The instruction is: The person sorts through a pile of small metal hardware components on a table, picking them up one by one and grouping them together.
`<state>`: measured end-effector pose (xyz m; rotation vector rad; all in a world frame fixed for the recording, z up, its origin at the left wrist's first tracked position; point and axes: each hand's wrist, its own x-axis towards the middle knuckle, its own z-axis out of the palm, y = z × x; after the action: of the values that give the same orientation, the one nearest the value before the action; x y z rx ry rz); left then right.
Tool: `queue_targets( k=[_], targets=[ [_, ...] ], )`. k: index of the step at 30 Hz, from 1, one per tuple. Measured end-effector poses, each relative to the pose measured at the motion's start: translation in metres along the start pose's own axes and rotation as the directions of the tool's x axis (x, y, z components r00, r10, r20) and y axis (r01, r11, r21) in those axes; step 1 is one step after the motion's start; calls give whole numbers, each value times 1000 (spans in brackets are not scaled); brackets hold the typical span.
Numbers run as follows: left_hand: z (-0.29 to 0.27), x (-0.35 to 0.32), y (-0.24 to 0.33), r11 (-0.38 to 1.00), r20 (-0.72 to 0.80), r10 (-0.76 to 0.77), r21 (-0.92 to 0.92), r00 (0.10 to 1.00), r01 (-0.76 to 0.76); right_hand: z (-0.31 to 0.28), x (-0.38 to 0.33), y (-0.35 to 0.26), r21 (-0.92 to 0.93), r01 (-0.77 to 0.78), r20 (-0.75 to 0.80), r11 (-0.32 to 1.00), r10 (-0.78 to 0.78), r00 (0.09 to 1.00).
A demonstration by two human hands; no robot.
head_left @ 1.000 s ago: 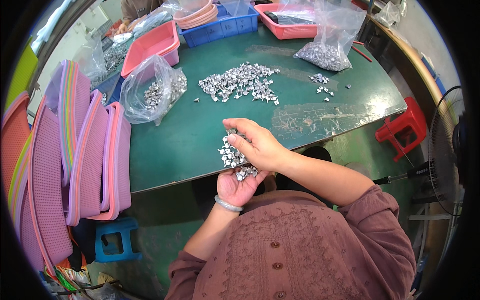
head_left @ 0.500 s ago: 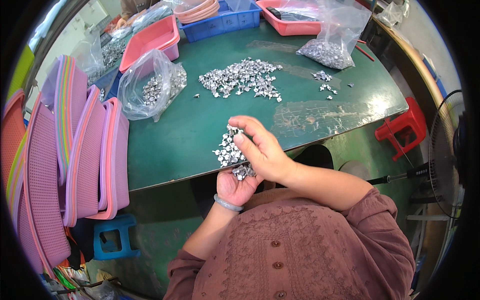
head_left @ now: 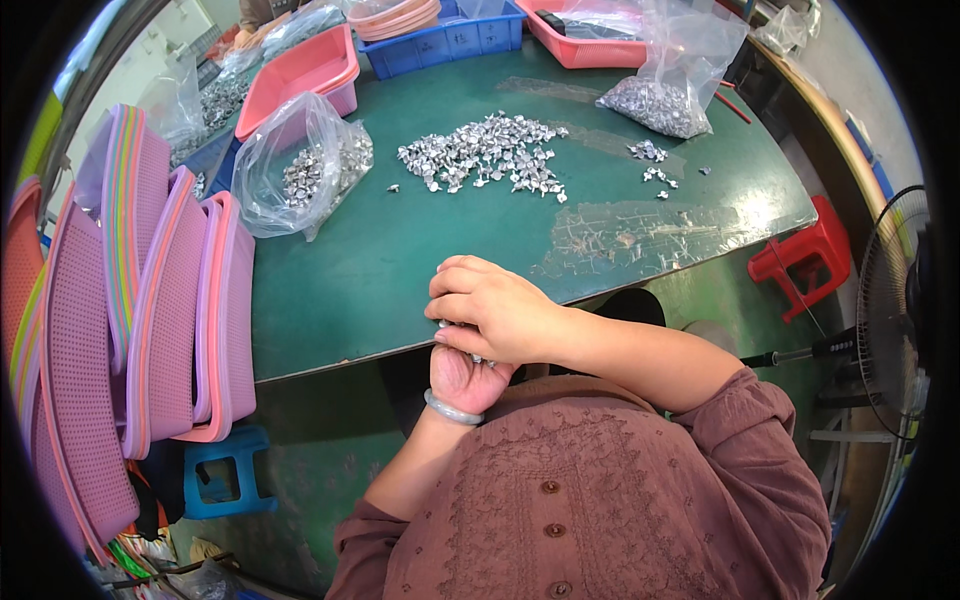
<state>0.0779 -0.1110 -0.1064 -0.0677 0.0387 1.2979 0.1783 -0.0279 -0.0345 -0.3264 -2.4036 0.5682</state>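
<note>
While the right hand [head_left: 495, 310] lies cupped palm-down over the upturned left hand [head_left: 465, 375] at the near edge of the green table [head_left: 340, 290], a few small silver parts [head_left: 478, 357] peek out between them; both sets of fingers are curled around that clump, gripping it; the bulk of it is hidden. By my reading the work is well short of done: a loose pile [head_left: 490, 155] sits untouched mid-table, with a few strays [head_left: 652, 165] to its right, and two clear bags [head_left: 300, 165] [head_left: 660, 80] hold more. Compared with half a second ago, the hands have closed together and dropped toward the table edge; the bristling cluster then plainly visible is now almost wholly covered.
</note>
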Motion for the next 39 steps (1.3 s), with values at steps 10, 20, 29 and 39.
queue_targets(
  k=[10, 20, 29, 39],
  targets=[
    [-18, -2, 8, 996, 120, -10, -84, 993, 20, -7, -8, -2, 160, 98, 75, 982, -111, 991],
    [-4, 0, 6, 996, 203, -84, 55, 976, 75, -8, -8, -5, 350, -120, -211, 929, 203, 956],
    [-9, -2, 1, 999, 42, 32, -6, 999, -32, -11, -15, -15, 388, -79, -49, 918, 106, 993],
    [-29, -14, 13, 996, 244, -88, 30, 966, 83, -2, -43, -18, 523, 34, -39, 852, -16, 999]
  ],
)
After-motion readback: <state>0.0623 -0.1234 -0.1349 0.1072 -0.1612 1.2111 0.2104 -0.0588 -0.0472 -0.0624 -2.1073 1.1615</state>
